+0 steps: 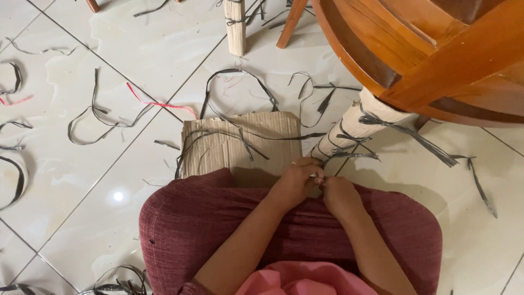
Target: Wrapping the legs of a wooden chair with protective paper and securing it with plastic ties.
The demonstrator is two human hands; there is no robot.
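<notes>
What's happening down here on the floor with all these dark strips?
A person sits on the white tiled floor, both hands together just above the lap. The left hand and right hand pinch thin dark flat strips that are wound around a pale bundle of sticks under a brown wooden table. A flat piece of brown cardboard lies in front, with loose strips scattered about.

Glossy tile floor [136,49]; matt corrugated cardboard [273,128]; polished wooden chair [426,49].
</notes>
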